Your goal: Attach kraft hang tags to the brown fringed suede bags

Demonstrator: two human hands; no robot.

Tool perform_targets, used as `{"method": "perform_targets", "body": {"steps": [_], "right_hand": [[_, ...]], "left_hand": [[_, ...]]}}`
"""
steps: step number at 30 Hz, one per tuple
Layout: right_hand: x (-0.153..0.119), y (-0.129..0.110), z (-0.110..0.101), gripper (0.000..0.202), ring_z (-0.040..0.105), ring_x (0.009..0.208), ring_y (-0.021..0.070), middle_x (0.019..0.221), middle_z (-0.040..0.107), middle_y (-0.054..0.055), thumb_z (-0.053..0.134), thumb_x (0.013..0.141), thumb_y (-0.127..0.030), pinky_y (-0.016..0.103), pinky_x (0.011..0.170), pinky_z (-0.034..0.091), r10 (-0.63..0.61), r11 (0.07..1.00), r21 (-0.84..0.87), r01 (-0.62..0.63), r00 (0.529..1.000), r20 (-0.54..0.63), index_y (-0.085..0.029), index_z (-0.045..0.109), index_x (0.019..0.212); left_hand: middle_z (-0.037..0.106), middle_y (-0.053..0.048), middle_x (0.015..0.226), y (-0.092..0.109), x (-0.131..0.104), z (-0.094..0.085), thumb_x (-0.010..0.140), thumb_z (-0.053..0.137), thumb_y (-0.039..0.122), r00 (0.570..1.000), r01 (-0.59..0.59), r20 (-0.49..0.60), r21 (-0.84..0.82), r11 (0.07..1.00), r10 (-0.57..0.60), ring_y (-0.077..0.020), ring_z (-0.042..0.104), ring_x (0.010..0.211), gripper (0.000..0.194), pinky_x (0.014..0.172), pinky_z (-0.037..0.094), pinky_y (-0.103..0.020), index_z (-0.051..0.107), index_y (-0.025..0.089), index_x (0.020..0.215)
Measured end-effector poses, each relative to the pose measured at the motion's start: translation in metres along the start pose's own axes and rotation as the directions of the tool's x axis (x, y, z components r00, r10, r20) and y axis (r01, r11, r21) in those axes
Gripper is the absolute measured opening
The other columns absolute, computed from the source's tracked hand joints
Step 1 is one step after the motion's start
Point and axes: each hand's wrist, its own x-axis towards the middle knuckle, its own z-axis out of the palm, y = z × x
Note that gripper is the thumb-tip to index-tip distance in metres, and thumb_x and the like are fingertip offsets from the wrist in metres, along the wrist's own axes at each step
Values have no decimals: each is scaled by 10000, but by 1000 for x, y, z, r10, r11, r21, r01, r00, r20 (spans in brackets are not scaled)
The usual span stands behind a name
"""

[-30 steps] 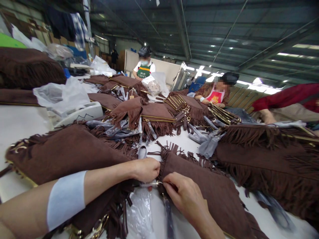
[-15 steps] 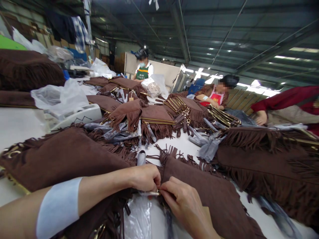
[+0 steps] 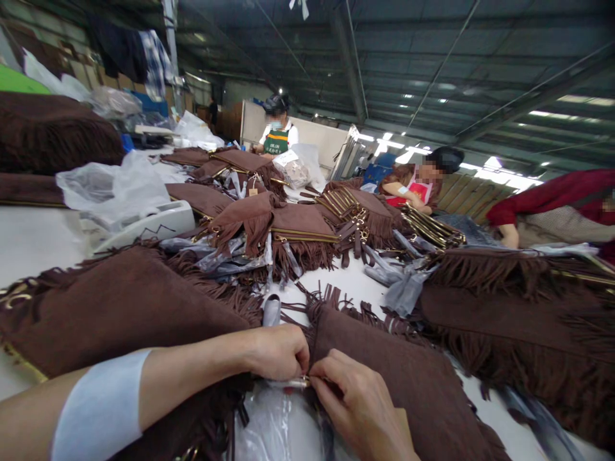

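Observation:
My left hand (image 3: 281, 351) is closed, its fingertips pinched at a small gold metal piece (image 3: 302, 382) near the bottom centre. My right hand (image 3: 353, 394) meets it from the right, thumb and forefinger pinched at the end of the same piece. Beneath my left forearm lies a brown fringed bag (image 3: 125, 307); another brown fringed bag (image 3: 398, 371) lies beside and under my right hand. Clear plastic (image 3: 264, 419) shows below the hands. A grey wrapped strap (image 3: 271, 311) stands just behind my left hand. What exactly the fingertips grip is partly hidden.
Piled brown bags (image 3: 302, 221) with gold zippers cover the middle of the white table (image 3: 38, 240). More fringed bags (image 3: 519, 320) lie at right. A white plastic bag (image 3: 129, 186) is at left. Three people (image 3: 278, 139) work beyond the table and at its right.
Both my hands have shifted slightly downward in view, still pinched together at the metal piece. The person at the far right has moved a hand a little.

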Motion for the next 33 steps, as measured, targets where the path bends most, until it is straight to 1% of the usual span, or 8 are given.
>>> {"method": "perform_targets", "body": {"steps": [5, 12, 15, 19, 23, 26, 29, 33], "right_hand": [[0, 2, 1, 189, 605, 681, 127, 759, 606, -12, 513, 900, -144, 224, 589, 342, -31, 1000, -1, 31, 999, 32, -230, 650, 803], [0, 1, -5, 189, 637, 747, 159, 835, 656, 4, 516, 880, -165, 234, 640, 392, -6, 999, 48, 4, 999, 53, -252, 677, 926], [-5, 8, -19, 362, 639, 778, 185, 874, 683, 5, 550, 790, -135, 251, 676, 423, 109, 990, 85, -116, 991, 81, -253, 635, 1122], [-10, 15, -33, 331, 622, 710, 190, 768, 661, -6, 538, 776, -180, 258, 647, 430, 200, 963, 169, -209, 977, 70, -224, 637, 1089], [2, 5, -22, 247, 610, 662, 180, 805, 675, 23, 467, 888, -358, 243, 579, 437, 249, 887, 416, -201, 966, -66, -213, 658, 948], [15, -6, -3, 256, 586, 626, 170, 774, 672, 22, 482, 881, -366, 231, 552, 423, 272, 848, 505, -163, 951, -149, -214, 686, 856], [21, -11, 11, 233, 531, 544, 145, 694, 635, 7, 513, 853, -343, 220, 498, 383, 303, 821, 546, -166, 937, -171, -203, 677, 764], [20, -9, 17, 271, 451, 455, 118, 567, 533, -28, 530, 841, -391, 215, 451, 339, 340, 786, 593, -175, 924, -177, -188, 641, 699]], "left_hand": [[549, 31, 573, 1, 0, 2, 681, 572, 115, 999, 31, -21, 12, 999, -31, -120, 510, 596, 240, 467, 325, -188, 766, 148, 818], [617, -17, 669, 2, 1, 6, 749, 523, 167, 992, -17, -119, 223, 975, 45, -148, 504, 611, 163, 480, 302, -228, 686, 173, 751], [609, -28, 721, 3, -2, 2, 759, 474, 124, 937, -28, -327, 273, 961, 120, -161, 521, 671, 145, 556, 339, -246, 605, 170, 716], [564, -5, 745, 3, -1, -5, 747, 431, 76, 840, -119, -503, 193, 974, 202, -153, 510, 726, 143, 629, 362, -244, 529, 177, 721], [535, -5, 784, 5, 2, -7, 753, 422, 82, 717, -333, -611, 122, 935, 335, -148, 500, 779, 128, 706, 374, -246, 507, 177, 738], [524, -13, 800, 8, 4, -7, 776, 420, 108, 643, -446, -656, 98, 890, 395, -151, 495, 801, 117, 737, 376, -256, 506, 176, 734], [528, -13, 791, 9, 5, -6, 769, 423, 120, 635, -494, -656, 62, 867, 408, -151, 501, 797, 123, 742, 378, -258, 526, 175, 733], [546, -2, 786, 6, 5, -8, 768, 426, 139, 681, -425, -670, -35, 904, 295, -148, 511, 768, 135, 709, 393, -249, 550, 180, 803]]}}
